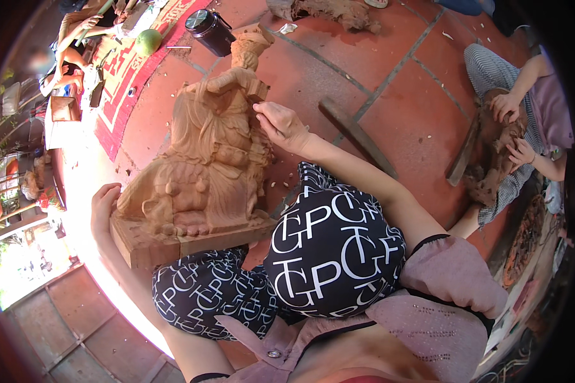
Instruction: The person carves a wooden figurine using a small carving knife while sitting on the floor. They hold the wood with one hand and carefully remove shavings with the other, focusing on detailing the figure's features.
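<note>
A carved wooden statue of a robed figure on a squared base stands on the floor just beyond my knees, leaning a little to the right. My left hand is at its lower left side, fingers bent against the back edge of the carving. My right hand is at the figure's right side, just below the small block at its hands. Its thumb and fingers are pinched together. Whatever they hold, if anything, is too small to make out.
A dark lidded jug and a green round fruit lie beyond the statue, near a red mat. A wooden bar lies to the right. Another person handles a rough wood piece. Driftwood rests at the far edge.
</note>
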### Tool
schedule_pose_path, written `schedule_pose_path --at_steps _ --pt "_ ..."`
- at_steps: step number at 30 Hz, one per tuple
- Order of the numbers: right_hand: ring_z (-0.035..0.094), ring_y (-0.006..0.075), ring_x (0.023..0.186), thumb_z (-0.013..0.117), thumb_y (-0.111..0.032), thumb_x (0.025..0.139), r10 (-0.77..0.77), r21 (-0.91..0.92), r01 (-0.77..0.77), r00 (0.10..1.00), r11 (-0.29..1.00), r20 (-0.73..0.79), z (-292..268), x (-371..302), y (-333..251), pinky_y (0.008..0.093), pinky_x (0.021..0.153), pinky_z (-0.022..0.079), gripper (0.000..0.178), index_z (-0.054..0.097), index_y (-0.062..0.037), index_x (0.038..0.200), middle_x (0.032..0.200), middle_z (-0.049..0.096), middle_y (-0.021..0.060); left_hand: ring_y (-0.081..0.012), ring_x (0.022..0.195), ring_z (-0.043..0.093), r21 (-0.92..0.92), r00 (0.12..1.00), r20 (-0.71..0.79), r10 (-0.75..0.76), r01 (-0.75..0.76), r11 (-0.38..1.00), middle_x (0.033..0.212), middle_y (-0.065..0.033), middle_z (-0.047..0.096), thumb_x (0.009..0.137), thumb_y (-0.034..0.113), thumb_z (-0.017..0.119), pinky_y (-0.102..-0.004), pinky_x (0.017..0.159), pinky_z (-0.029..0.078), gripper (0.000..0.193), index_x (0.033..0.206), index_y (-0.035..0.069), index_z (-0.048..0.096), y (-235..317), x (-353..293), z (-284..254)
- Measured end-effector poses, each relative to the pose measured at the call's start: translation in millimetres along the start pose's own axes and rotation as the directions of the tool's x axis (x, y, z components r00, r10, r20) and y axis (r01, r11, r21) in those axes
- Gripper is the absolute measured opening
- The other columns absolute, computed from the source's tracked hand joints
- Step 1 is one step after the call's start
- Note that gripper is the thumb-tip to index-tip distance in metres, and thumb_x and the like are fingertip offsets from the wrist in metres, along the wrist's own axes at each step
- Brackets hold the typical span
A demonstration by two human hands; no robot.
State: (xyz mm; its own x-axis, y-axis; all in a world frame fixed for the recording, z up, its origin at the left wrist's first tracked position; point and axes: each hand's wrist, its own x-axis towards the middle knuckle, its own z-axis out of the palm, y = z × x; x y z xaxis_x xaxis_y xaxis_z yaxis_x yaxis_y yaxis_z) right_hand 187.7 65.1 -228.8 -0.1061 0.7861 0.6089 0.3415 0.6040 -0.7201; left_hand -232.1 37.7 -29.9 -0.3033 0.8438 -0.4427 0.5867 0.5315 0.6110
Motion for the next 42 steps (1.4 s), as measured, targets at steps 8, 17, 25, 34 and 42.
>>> schedule_pose_path --at_steps 8,17,25,34,42 --pt "0.058 0.0347 0.078 0.054 -0.004 0.082 -0.041 0.054 0.040 0.999 0.998 0.016 -4 -1 -4 0.0388 0.068 0.048 0.017 0.053 0.0002 0.098 0.085 0.058 0.0170 -0.0144 0.081 0.055 -0.040 0.999 -0.007 -0.033 0.032 0.999 0.089 -0.0066 0.059 0.079 0.022 0.057 -0.0268 0.070 0.045 0.030 0.102 0.002 0.061 2 -15 -8" --pt "0.057 0.0343 0.076 0.052 -0.002 0.082 0.051 0.136 -0.056 0.998 0.989 0.037 -7 13 -22 0.0373 0.065 0.047 0.012 0.051 0.0007 0.094 0.082 0.056 0.0174 -0.0149 0.077 0.055 -0.034 1.000 -0.022 -0.015 0.014 0.999 0.086 -0.0072 0.057 0.079 0.021 0.057 -0.0258 0.067 0.046 0.030 0.101 0.001 0.061 1 -15 -6" --pt "0.058 0.0322 0.076 0.052 -0.003 0.084 0.081 0.194 -0.088 0.996 0.977 0.045 -15 18 -30 0.0358 0.064 0.046 0.013 0.051 0.0007 0.096 0.082 0.056 0.0175 -0.0152 0.078 0.055 -0.032 1.000 -0.022 -0.011 0.011 0.999 0.086 -0.0071 0.056 0.079 0.022 0.056 -0.0265 0.069 0.046 0.031 0.102 0.001 0.060 1 -16 -6" --pt "0.058 0.0346 0.078 0.051 -0.002 0.083 -0.139 0.042 0.136 0.988 0.990 0.069 0 10 -16 0.0396 0.066 0.047 0.017 0.049 0.0008 0.099 0.082 0.056 0.0194 -0.0160 0.078 0.056 -0.013 1.000 0.002 -0.005 0.005 1.000 0.086 -0.0079 0.056 0.079 0.021 0.056 -0.0262 0.069 0.045 0.032 0.102 -0.001 0.059 8 -20 -2" --pt "0.058 0.0328 0.077 0.052 -0.002 0.084 -0.117 0.055 0.117 0.993 0.992 -0.017 4 15 -22 0.0363 0.066 0.047 0.017 0.050 0.0009 0.101 0.086 0.057 0.0188 -0.0167 0.077 0.056 -0.043 1.000 -0.009 -0.012 0.012 0.999 0.086 -0.0089 0.056 0.080 0.020 0.056 -0.0265 0.067 0.046 0.031 0.103 -0.001 0.059 4 -16 -2"
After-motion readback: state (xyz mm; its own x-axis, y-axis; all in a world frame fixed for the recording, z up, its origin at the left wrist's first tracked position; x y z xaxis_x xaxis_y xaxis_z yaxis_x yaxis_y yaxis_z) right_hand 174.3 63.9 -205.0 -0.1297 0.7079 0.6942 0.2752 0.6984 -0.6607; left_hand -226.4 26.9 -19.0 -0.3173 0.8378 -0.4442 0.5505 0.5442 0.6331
